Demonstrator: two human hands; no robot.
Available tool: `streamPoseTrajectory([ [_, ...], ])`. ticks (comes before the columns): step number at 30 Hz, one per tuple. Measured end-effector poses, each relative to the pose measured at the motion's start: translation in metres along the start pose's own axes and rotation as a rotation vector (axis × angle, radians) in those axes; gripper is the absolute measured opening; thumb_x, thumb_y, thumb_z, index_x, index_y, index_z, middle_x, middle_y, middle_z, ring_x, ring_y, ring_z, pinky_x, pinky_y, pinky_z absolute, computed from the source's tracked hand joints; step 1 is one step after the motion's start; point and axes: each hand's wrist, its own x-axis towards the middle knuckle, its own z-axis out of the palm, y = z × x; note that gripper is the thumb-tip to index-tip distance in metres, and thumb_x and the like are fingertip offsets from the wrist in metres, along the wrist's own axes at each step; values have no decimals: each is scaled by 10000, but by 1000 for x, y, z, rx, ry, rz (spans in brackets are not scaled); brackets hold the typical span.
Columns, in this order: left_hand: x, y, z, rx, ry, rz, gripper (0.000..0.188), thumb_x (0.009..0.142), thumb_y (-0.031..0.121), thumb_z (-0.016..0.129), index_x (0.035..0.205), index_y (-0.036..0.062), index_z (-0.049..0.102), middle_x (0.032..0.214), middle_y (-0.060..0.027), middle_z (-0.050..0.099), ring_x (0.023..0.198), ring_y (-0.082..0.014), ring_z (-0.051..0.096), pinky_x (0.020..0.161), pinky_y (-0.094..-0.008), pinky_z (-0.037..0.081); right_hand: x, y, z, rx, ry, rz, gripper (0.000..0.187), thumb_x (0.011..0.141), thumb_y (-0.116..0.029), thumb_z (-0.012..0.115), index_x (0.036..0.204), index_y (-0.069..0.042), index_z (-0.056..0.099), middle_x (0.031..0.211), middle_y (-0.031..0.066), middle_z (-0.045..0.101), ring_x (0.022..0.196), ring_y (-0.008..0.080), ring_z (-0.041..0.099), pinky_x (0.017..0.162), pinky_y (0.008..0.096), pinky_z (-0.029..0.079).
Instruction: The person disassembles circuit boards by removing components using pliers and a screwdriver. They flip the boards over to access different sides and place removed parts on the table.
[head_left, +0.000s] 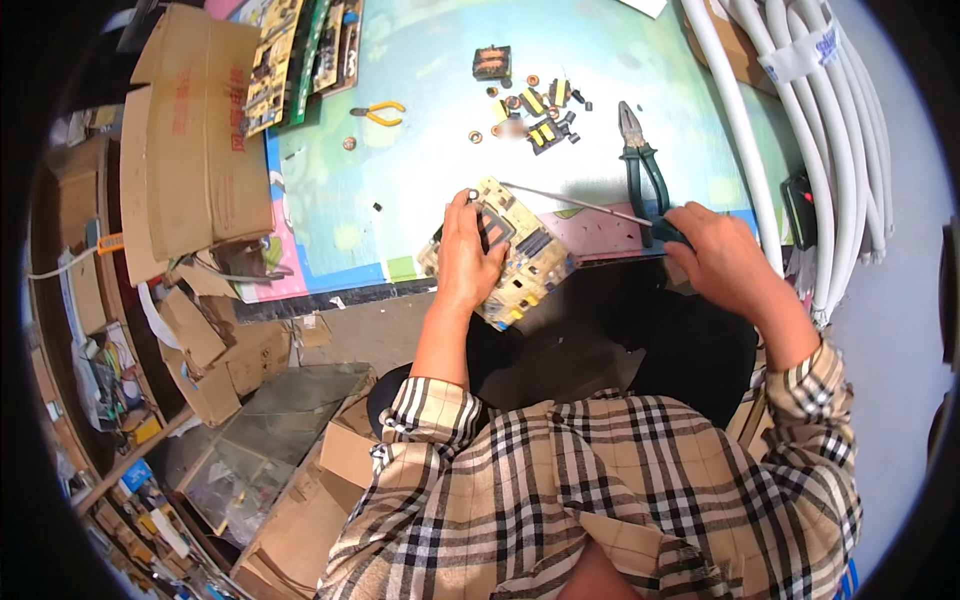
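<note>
My left hand [465, 258] grips a tan circuit board [535, 262] near its upper left side, tilted at the table's front edge. Black, yellow and blue parts stud the board, and a transformer with a copper-coloured winding [493, 228] sits beside my fingers. In my right hand [722, 250] is the dark green handle of a long-shafted screwdriver [590, 206]. Its thin shaft points left, and the tip lies at the board's top corner; whether it touches cannot be made out. Green-handled pliers [640, 160] lie just beyond the screwdriver handle.
Loose coils and small components [540, 115] lie mid-table near a separate transformer [491, 63]. Yellow-handled cutters [380, 113] are farther left. Upright circuit boards [300, 60] and a cardboard box [195, 150] stand at the left. White tubes [820, 130] run along the right edge.
</note>
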Motion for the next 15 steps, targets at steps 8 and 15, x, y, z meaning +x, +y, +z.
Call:
streamPoseTrajectory([
  [8,3,0,-3,144,-108,25,720,715,137,777,1317,3,407,1489,-248,291,1405,-405,237,1159,-465,193,4,42,5,90,-63,-63,229,833,-140,625,1017,-9,584,893,177,591,821,398,576,708,460,451],
  [15,-17,12,10,271,-42,-231,1222,578,388,885,1456,-67,167,1520,-278,192,1438,-377,152,1177,-442,148,14,68,29,61,-92,-108,260,862,-223,603,1033,-28,590,914,156,613,852,367,599,750,456,464],
])
